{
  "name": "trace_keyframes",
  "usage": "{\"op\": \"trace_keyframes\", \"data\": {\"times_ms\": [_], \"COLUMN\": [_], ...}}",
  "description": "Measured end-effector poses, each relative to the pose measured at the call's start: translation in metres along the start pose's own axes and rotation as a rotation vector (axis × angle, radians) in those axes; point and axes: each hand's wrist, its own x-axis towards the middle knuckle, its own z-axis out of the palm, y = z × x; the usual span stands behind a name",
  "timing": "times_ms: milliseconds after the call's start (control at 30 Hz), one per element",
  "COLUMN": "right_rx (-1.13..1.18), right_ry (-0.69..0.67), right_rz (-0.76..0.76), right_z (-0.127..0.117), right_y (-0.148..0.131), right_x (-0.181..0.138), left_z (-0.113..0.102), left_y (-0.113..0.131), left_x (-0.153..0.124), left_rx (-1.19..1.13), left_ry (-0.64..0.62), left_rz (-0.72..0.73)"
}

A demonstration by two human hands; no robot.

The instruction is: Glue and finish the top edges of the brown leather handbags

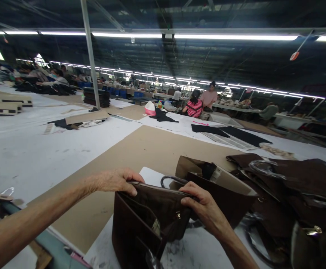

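Two hands clamped on dark brown bag [148,220]: left hand [118,181] pinching top rim, right hand [205,209] gripping opposite rim. Soft, floppy, probably light; rims look like best hold. Bag pile [292,201] just right of it.

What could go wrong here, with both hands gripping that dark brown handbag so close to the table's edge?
Both hands, left hand and right hand, grip the top of the brown handbag, which stands at the near edge of the table; it might tip off if released. The pile of brown bags crowds the right side, so straps could perhaps snag. The gold clasp might scratch the surface.
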Motion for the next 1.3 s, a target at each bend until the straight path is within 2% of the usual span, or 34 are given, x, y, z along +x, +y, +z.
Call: {"op": "trace_keyframes", "data": {"times_ms": [167,400,567,767,1033,1167,1300], "right_rx": [-0.03,-0.087,-0.286,-0.43,-0.708,-0.842,-0.872], "right_ry": [0.018,0.042,0.085,0.056,0.12,0.111,0.069], "right_rz": [-0.011,-0.001,-0.034,-0.071,-0.128,-0.19,-0.268], "right_z": [0.001,0.004,0.007,0.012,0.024,0.027,0.038], "right_y": [0.009,0.002,-0.005,-0.007,-0.009,-0.014,-0.021], "right_x": [0.001,-0.002,-0.001,0.007,0.015,0.017,0.023], "left_z": [0.001,0.004,0.008,0.012,0.013,0.013,0.014], "left_y": [-0.004,-0.009,-0.009,-0.01,-0.015,-0.018,-0.019], "left_x": [0.001,0.002,0.001,-0.001,-0.002,-0.001,-0.001], "left_rx": [0.044,0.1,0.05,0.018,-0.003,-0.011,-0.002], "left_ry": [0.009,0.053,0.072,0.094,0.097,0.109,0.124], "left_rz": [0.03,0.074,0.056,0.062,0.084,0.097,0.109]}}
